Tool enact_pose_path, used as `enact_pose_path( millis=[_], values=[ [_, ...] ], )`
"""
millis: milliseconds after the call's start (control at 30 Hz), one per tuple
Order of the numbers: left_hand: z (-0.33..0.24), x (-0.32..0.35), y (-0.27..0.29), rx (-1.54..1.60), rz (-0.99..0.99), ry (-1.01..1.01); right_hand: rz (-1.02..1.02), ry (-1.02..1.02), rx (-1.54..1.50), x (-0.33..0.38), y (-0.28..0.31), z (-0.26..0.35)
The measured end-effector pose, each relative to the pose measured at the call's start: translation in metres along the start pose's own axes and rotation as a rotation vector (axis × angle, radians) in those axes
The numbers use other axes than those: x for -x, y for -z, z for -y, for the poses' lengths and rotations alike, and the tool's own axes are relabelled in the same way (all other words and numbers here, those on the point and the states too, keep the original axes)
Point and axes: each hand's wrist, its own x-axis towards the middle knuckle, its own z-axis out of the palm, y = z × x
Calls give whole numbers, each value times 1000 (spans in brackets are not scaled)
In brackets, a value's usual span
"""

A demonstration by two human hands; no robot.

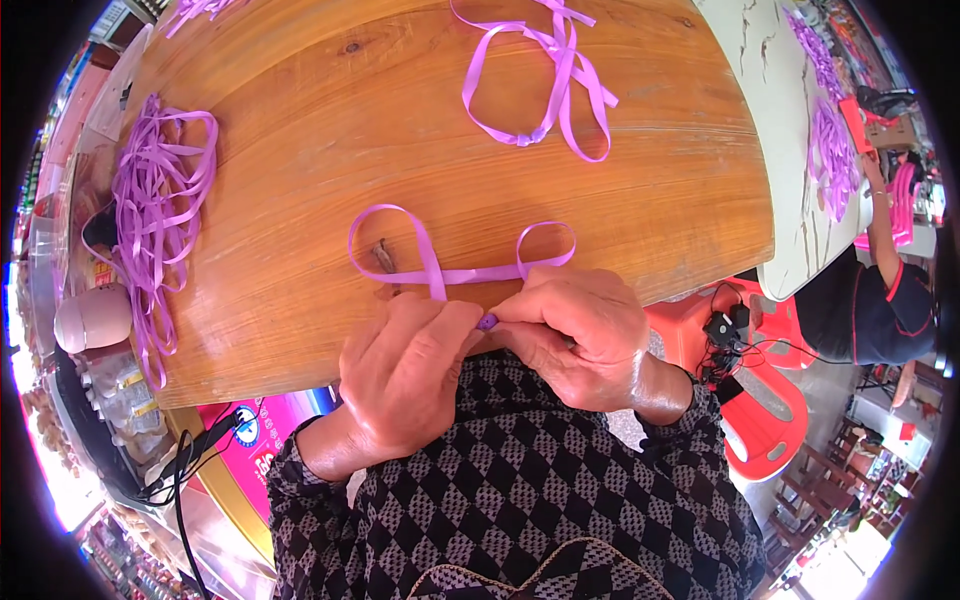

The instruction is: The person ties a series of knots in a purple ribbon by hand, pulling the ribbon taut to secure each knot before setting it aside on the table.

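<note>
Close to the table's near edge, my left hand (405, 365) and my right hand (580, 335) meet fingertip to fingertip. Between them they pinch a purple ribbon (480, 274), with a small darker purple knot or bead (487, 322) showing at the fingertips; which of the two it is I cannot tell. The ribbon runs out beyond my hands onto the wood, with a big loop on the left and a smaller loop on the right. Both hands are closed, and my left fingers partly hide the pinched part.
A heap of purple ribbons (160, 200) hangs over the wooden table's (300, 110) left side. Another looped ribbon (470, 100) lies at the far middle. At right stand a white marbled table (745, 45), red stools (765, 420) with black cables, and a person in dark clothing (860, 310).
</note>
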Motion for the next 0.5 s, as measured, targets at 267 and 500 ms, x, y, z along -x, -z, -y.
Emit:
enact_pose_path(
  millis=[267,500],
  values=[
    [2,-10,15,69,189,22,56,-133,-28,0,3,5],
    [2,-10,5,491,45,226,38,-262,-118,0,2,9]
  ],
)
